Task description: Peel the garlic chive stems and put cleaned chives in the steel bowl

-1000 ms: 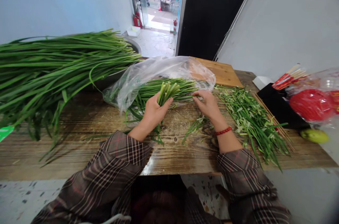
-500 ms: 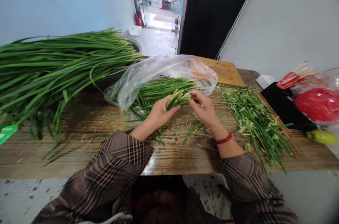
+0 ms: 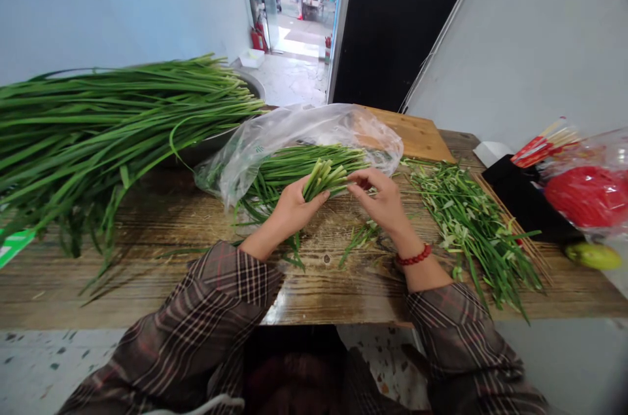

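Note:
My left hand (image 3: 294,209) is closed around a small bunch of garlic chives (image 3: 321,178), its pale cut ends pointing up and to the right. At those ends, the thumb and forefinger of my right hand (image 3: 377,198) pinch at a chive stem; the fingertips partly hide it. Just behind both hands, more garlic chives (image 3: 314,160) lie inside an open clear plastic bag (image 3: 235,169). A few loose chive scraps (image 3: 360,238) rest on the wooden table (image 3: 338,297) below my right hand.
A large heap of chives (image 3: 122,107) lies over a metal basin (image 3: 252,84) at left. To the right are a pile of chive trimmings (image 3: 471,225), thin sticks, a black holder (image 3: 530,205) with wrapped chopsticks, and a red bagged item (image 3: 589,196). A wooden board (image 3: 412,130) stands behind.
The bunch in my left hand has shifted slightly left and its ends tilt more upward. My right hand stays at the stem ends with almost no movement.

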Available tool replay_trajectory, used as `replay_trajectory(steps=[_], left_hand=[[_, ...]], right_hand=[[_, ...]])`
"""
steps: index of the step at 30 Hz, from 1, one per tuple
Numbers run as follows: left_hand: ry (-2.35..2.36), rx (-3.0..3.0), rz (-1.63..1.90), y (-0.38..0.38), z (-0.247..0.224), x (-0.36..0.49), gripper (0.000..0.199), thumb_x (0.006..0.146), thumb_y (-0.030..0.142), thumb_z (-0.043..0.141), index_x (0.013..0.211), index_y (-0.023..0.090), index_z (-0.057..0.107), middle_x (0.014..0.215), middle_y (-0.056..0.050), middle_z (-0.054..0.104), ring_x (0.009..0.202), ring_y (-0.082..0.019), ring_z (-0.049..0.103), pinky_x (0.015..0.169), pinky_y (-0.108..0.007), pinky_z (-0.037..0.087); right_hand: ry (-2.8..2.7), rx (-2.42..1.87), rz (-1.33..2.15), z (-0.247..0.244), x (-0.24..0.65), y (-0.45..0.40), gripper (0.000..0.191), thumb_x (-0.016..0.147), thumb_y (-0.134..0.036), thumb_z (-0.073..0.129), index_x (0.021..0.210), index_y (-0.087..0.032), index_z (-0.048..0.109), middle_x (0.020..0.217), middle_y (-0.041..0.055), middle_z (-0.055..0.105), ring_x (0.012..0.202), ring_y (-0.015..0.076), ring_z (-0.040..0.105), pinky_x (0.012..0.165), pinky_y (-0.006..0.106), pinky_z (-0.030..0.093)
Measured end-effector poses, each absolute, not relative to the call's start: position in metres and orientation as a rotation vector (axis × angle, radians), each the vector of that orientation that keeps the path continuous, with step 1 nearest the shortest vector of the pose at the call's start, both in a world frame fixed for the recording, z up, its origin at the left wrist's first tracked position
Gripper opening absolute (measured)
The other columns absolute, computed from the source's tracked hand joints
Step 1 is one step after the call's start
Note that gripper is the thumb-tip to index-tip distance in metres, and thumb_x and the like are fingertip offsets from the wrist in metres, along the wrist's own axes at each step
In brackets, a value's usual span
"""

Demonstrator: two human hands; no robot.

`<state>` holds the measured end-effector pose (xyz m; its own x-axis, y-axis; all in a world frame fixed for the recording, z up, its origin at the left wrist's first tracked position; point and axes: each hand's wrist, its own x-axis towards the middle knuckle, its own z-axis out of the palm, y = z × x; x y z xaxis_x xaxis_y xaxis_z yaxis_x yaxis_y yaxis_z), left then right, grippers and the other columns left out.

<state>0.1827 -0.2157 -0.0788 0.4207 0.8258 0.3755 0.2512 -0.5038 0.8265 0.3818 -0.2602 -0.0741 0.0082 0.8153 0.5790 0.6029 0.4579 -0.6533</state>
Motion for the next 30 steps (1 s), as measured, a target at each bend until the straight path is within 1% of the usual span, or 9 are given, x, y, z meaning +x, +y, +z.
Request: replay_trajectory(steps=[3,10,13,18,20,22,24,27,30], left_hand=[[0.890,1.976,1.045,-0.216,-0.078,0.183,0.024,0.082,0.033,0.062,0.097,0.016,0.068,0.093,-0.006,0.074,0.093,-0.023,0.069,0.085,-0.035,0.054],[0.809,2.058,0.902,-0.217,-0.080,0.185,0.034,0.077,0.034,0.068,0.106,0.016,0.069,0.102,-0.007,0.074,0.091,-0.024,0.068,0.087,-0.036,0.054],[0.821,2.109,0.875,-0.217,-0.081,0.185,0.023,0.079,0.032,0.063,0.095,0.016,0.071,0.091,-0.005,0.075,0.083,-0.022,0.068,0.081,-0.034,0.055],[0.976,1.938,1.105,-0.214,-0.078,0.181,0.024,0.081,0.037,0.062,0.089,0.015,0.069,0.078,-0.003,0.071,0.079,-0.021,0.065,0.073,-0.030,0.054],[1.010,1.814,1.193,-0.212,-0.075,0.178,0.023,0.081,0.038,0.063,0.082,0.016,0.067,0.066,-0.001,0.064,0.071,-0.018,0.063,0.066,-0.027,0.052],[1.001,1.696,1.257,-0.210,-0.070,0.175,0.024,0.081,0.039,0.064,0.071,0.017,0.062,0.054,0.002,0.054,0.058,-0.014,0.056,0.058,-0.025,0.048],[0.948,1.568,1.335,-0.208,-0.062,0.171,0.030,0.081,0.039,0.065,0.062,0.019,0.055,0.049,0.004,0.046,0.050,-0.010,0.047,0.051,-0.023,0.044],[0.826,1.318,1.474,-0.207,-0.043,0.162,0.029,0.078,0.036,0.069,0.062,0.020,0.052,0.052,0.006,0.043,0.045,-0.007,0.038,0.044,-0.021,0.038],[0.715,1.124,1.544,-0.208,-0.025,0.153,0.025,0.075,0.034,0.073,0.068,0.020,0.053,0.055,0.006,0.041,0.044,-0.005,0.034,0.043,-0.020,0.034]], right_hand=[[-1.749,-1.265,0.219,-0.076,0.377,-0.260,0.018,0.090,-0.032,0.055,0.077,-0.021,0.063,0.075,0.0023,0.064,0.072,0.0162,0.057,0.071,0.031,0.045],[-1.568,-1.289,0.309,-0.082,0.368,-0.259,0.018,0.089,-0.029,0.050,0.075,-0.020,0.057,0.069,-0.0005,0.056,0.064,0.0138,0.051,0.063,0.028,0.039],[-1.431,-1.288,0.414,-0.083,0.371,-0.258,0.021,0.090,-0.034,0.051,0.076,-0.020,0.058,0.067,-0.0016,0.054,0.064,0.0130,0.049,0.063,0.027,0.038],[-1.029,-1.221,0.449,-0.083,0.399,-0.252,0.035,0.092,-0.046,0.048,0.067,-0.021,0.050,0.058,-0.0049,0.042,0.054,0.0107,0.040,0.055,0.024,0.035],[-1.024,-1.239,0.433,-0.083,0.407,-0.250,0.043,0.093,-0.049,0.046,0.061,-0.021,0.046,0.056,-0.0046,0.041,0.053,0.0104,0.040,0.055,0.024,0.035],[-1.154,-1.311,0.397,-0.085,0.407,-0.250,0.043,0.092,-0.048,0.048,0.059,-0.020,0.048,0.056,-0.0037,0.045,0.054,0.0110,0.042,0.057,0.025,0.037],[-1.361,-1.373,0.358,-0.087,0.402,-0.250,0.034,0.090,-0.044,0.053,0.066,-0.020,0.056,0.062,-0.0017,0.054,0.061,0.0124,0.049,0.061,0.026,0.040],[-1.647,-1.380,0.315,-0.092,0.393,-0.251,0.019,0.089,-0.035,0.055,0.084,-0.020,0.065,0.085,0.0032,0.067,0.078,0.0159,0.059,0.070,0.028,0.046],[-1.853,-1.383,0.284,-0.095,0.385,-0.252,0.019,0.092,-0.031,0.052,0.095,-0.021,0.068,0.097,0.0061,0.071,0.091,0.0191,0.063,0.084,0.034,0.049]])
